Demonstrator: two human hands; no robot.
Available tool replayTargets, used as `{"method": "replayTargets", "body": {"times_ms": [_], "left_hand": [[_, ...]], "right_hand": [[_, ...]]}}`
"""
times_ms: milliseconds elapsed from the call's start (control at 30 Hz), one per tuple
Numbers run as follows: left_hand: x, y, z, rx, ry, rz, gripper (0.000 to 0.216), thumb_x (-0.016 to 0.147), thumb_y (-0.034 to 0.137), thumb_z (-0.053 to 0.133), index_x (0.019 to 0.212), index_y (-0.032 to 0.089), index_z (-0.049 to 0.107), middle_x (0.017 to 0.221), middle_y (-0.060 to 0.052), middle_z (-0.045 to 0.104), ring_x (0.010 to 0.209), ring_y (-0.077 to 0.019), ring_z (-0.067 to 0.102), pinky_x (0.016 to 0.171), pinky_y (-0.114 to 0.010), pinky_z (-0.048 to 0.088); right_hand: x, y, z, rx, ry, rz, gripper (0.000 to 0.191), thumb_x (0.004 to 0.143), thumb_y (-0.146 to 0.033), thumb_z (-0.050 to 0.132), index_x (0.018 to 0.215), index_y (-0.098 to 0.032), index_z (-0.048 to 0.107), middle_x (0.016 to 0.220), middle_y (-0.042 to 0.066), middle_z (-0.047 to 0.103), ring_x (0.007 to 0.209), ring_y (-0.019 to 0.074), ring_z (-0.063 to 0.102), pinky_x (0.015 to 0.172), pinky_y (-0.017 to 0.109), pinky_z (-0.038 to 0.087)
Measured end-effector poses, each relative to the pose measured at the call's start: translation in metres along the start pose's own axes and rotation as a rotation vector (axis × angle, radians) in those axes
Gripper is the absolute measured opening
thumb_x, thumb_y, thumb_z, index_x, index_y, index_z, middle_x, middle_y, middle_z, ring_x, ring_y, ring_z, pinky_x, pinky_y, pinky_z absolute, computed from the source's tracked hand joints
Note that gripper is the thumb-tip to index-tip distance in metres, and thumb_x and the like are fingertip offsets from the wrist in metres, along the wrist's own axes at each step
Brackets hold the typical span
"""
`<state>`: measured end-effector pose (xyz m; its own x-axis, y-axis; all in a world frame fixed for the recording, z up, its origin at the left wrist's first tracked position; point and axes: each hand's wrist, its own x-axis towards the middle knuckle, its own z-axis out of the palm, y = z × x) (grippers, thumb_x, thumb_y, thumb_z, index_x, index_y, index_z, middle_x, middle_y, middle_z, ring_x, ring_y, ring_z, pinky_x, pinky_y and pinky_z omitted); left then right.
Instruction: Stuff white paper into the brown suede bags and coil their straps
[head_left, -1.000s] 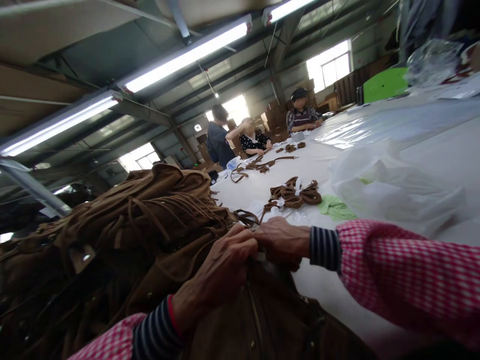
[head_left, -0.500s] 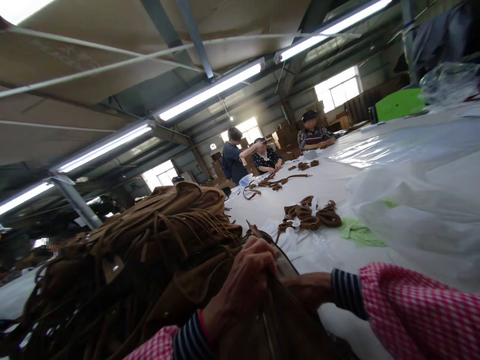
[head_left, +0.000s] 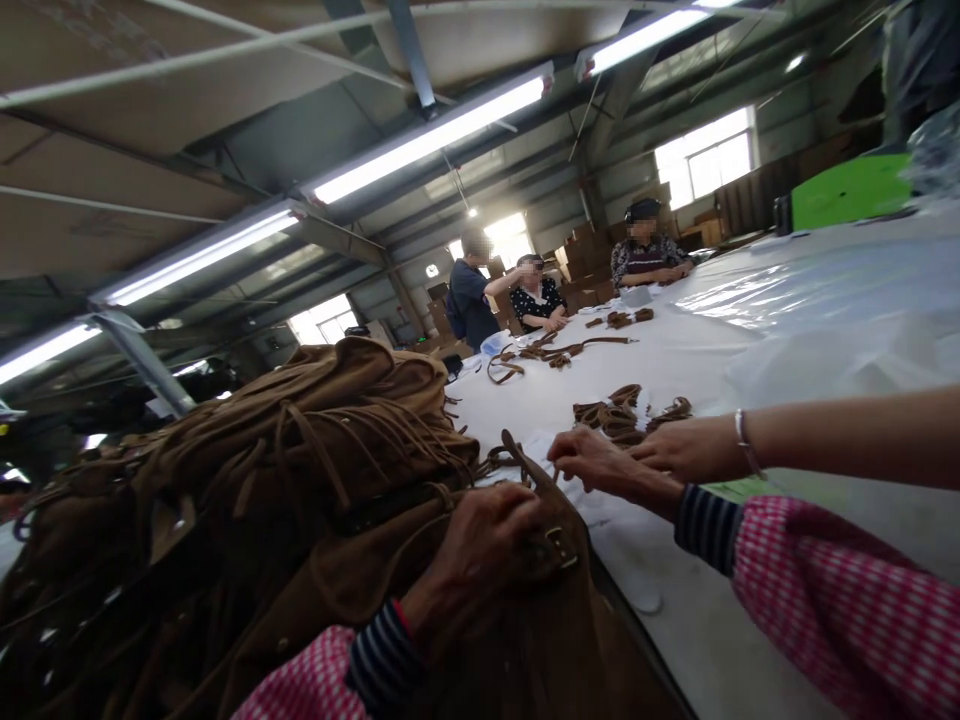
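A brown bag (head_left: pixel 555 640) with a metal buckle (head_left: pixel 560 548) lies right in front of me. My left hand (head_left: pixel 487 540) is closed on its upper part, left of the buckle, with the fingertips partly hidden. Beyond the bag's pointed strap (head_left: pixel 529 465), my right hand (head_left: pixel 600 468) hovers over the table with thumb and fingers pinched. Whatever is between them is too small to make out. Just behind it, another person's hand (head_left: pixel 690 450) with a bracelet reaches in from the right, close to a bunch of brown straps (head_left: pixel 619 410).
A high pile of brown bags (head_left: pixel 300 480) with dangling straps rises on my left. More straps (head_left: pixel 555 350) lie farther along the white table (head_left: pixel 517 405). Plastic sheeting (head_left: pixel 787 275) and a green panel (head_left: pixel 847 195) are at the right. Three people (head_left: pixel 536 295) are at the far end.
My right hand has come off the bag and moved up over the table. The buckle now shows beside my left hand. Another person's arm has entered from the right.
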<state>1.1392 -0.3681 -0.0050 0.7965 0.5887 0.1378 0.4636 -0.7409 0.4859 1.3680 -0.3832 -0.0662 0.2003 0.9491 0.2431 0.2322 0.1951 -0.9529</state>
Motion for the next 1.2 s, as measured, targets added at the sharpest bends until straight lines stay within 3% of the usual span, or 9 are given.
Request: {"method": "replayTargets", "body": {"times_ms": [67, 167, 300, 400, 433, 533, 700, 1033, 1200], "left_hand": [[0.032, -0.011, -0.015, 0.144, 0.171, -0.207, 0.035, 0.098, 0.044, 0.052, 0.09, 0.019, 0.075, 0.086, -0.005, 0.073, 0.086, -0.0213, 0.066, 0.074, -0.028, 0.044], [0.078, -0.038, -0.022, 0.221, 0.185, -0.383, 0.046, 0.097, 0.048, 0.054, 0.068, 0.015, 0.069, 0.07, -0.006, 0.068, 0.078, -0.0202, 0.065, 0.068, -0.027, 0.042], [0.119, -0.066, -0.004, 0.17, 0.158, -0.507, 0.048, 0.1, 0.054, 0.052, 0.077, 0.014, 0.066, 0.069, -0.001, 0.065, 0.064, -0.0144, 0.063, 0.067, -0.03, 0.051], [0.126, -0.072, 0.004, 0.183, 0.231, -0.498, 0.039, 0.098, 0.049, 0.06, 0.082, 0.014, 0.066, 0.079, -0.002, 0.068, 0.077, -0.0162, 0.066, 0.079, -0.035, 0.055], [0.126, -0.072, 0.003, 0.188, 0.26, -0.484, 0.037, 0.099, 0.047, 0.06, 0.083, 0.014, 0.066, 0.082, -0.002, 0.068, 0.082, -0.0171, 0.066, 0.082, -0.036, 0.054], [0.124, -0.07, -0.005, 0.193, 0.325, -0.473, 0.036, 0.099, 0.046, 0.059, 0.083, 0.014, 0.066, 0.085, -0.003, 0.069, 0.089, -0.0186, 0.067, 0.087, -0.038, 0.053], [0.127, -0.067, -0.018, 0.18, 0.37, -0.554, 0.031, 0.098, 0.043, 0.063, 0.09, 0.013, 0.067, 0.09, -0.004, 0.069, 0.087, -0.0181, 0.067, 0.083, -0.037, 0.056], [0.128, -0.086, -0.007, 0.159, 0.39, -0.672, 0.03, 0.097, 0.04, 0.064, 0.108, 0.012, 0.067, 0.105, -0.005, 0.068, 0.093, -0.0212, 0.068, 0.081, -0.037, 0.06], [0.126, -0.076, -0.005, 0.219, 0.364, -0.54, 0.03, 0.1, 0.037, 0.058, 0.11, 0.01, 0.067, 0.103, -0.009, 0.07, 0.094, -0.0224, 0.067, 0.086, -0.039, 0.056]], "right_hand": [[0.025, -0.003, 0.018, -0.088, 0.044, -0.017, 0.026, 0.062, -0.003, 0.055, 0.081, -0.014, 0.07, 0.075, 0.002, 0.065, 0.076, 0.0169, 0.057, 0.07, 0.027, 0.044], [0.038, -0.005, 0.025, -0.175, 0.029, -0.029, 0.029, 0.057, 0.002, 0.055, 0.076, -0.015, 0.069, 0.08, 0.003, 0.068, 0.084, 0.0197, 0.06, 0.08, 0.03, 0.046], [0.004, 0.009, -0.038, -0.264, -0.059, -0.027, 0.017, 0.058, -0.002, 0.064, 0.059, -0.019, 0.067, 0.071, 0.005, 0.07, 0.08, 0.023, 0.066, 0.083, 0.034, 0.048], [-0.021, 0.01, -0.088, -0.382, -0.427, -0.175, 0.012, 0.067, -0.014, 0.072, 0.074, -0.022, 0.077, 0.087, 0.007, 0.075, 0.097, 0.0239, 0.069, 0.096, 0.034, 0.046], [-0.022, 0.005, -0.09, -0.444, -0.436, -0.196, 0.009, 0.068, -0.017, 0.073, 0.074, -0.022, 0.077, 0.087, 0.008, 0.075, 0.096, 0.0235, 0.068, 0.094, 0.033, 0.047], [0.004, -0.026, -0.047, -0.713, -0.156, -0.17, 0.009, 0.071, -0.02, 0.073, 0.062, -0.018, 0.07, 0.077, 0.007, 0.073, 0.077, 0.0213, 0.065, 0.075, 0.03, 0.047], [0.048, -0.065, 0.029, -0.813, -0.183, -0.231, 0.019, 0.086, -0.017, 0.061, 0.069, -0.016, 0.068, 0.069, 0.006, 0.066, 0.065, 0.0165, 0.054, 0.065, 0.029, 0.036], [-0.101, -0.063, -0.045, -0.633, -0.652, -0.116, 0.025, 0.083, -0.02, 0.067, 0.058, -0.02, 0.066, 0.052, -0.003, 0.052, 0.051, 0.0115, 0.041, 0.054, 0.027, 0.027], [-0.129, -0.063, -0.056, -0.676, -0.596, -0.017, 0.029, 0.094, -0.034, 0.062, 0.072, -0.017, 0.069, 0.06, -0.002, 0.056, 0.055, 0.0109, 0.047, 0.055, 0.025, 0.028]]}}
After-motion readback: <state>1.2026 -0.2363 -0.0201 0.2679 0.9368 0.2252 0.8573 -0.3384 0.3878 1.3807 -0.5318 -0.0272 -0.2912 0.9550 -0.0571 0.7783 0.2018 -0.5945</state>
